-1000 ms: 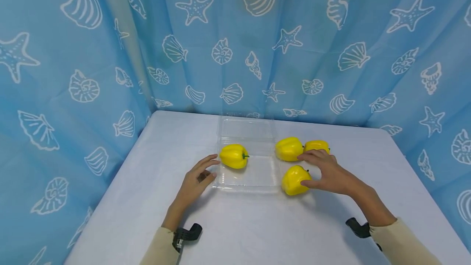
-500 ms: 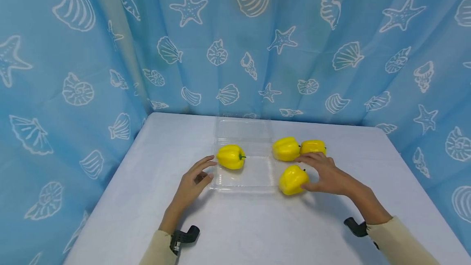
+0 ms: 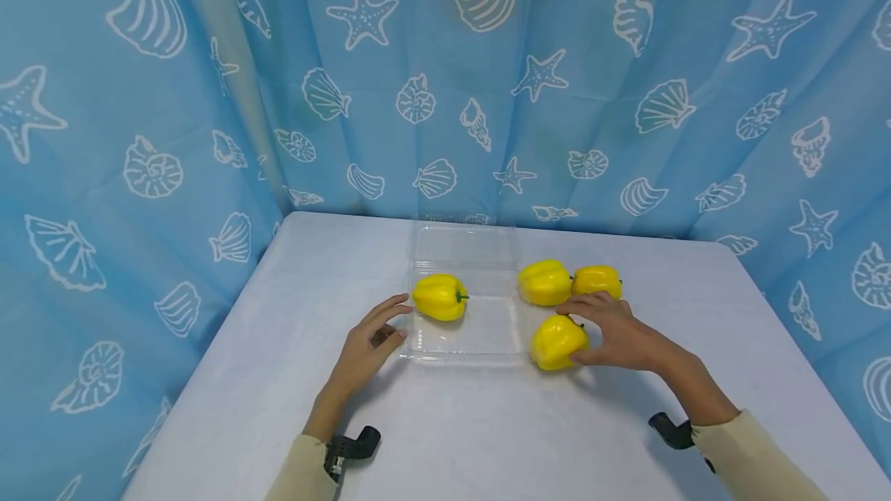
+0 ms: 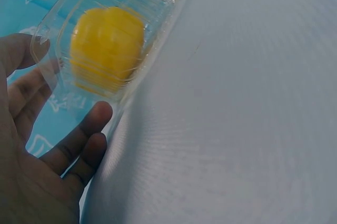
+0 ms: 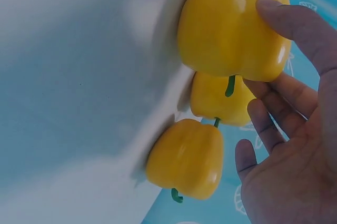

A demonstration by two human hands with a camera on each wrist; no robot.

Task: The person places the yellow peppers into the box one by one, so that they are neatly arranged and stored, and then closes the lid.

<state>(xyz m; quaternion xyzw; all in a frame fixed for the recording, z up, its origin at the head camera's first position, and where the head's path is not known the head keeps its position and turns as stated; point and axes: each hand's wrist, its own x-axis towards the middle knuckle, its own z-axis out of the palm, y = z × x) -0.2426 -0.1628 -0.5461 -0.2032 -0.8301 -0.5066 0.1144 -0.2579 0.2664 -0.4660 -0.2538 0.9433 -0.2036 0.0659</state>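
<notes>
My right hand [image 3: 616, 336] spans the front yellow bell pepper [image 3: 557, 342] on the table, pinching it between thumb and fingers. In the right wrist view, the thumb lies on this bell pepper [image 5: 231, 29] and the fingers reach behind it near its green stem. My left hand [image 3: 370, 342] touches the left edge of a clear plastic clamshell box [image 3: 487, 331], its fingers loosely bent. Through the box wall in the left wrist view shows another yellow bell pepper [image 4: 108, 47], lying inside at the left with its stem to the right.
Two more yellow bell peppers, one at the box's right side [image 3: 545, 282] and one farther right [image 3: 597, 281], lie behind my right hand. The box's lid [image 3: 465, 246] lies back toward the blue shell-patterned curtain [image 3: 431, 99]. A white cloth covers the table [image 3: 473, 431].
My right hand has closed in slightly on the front bell pepper, its fingers coming over the stem end. The left hand stays at the box edge. The head view shifts slightly.
</notes>
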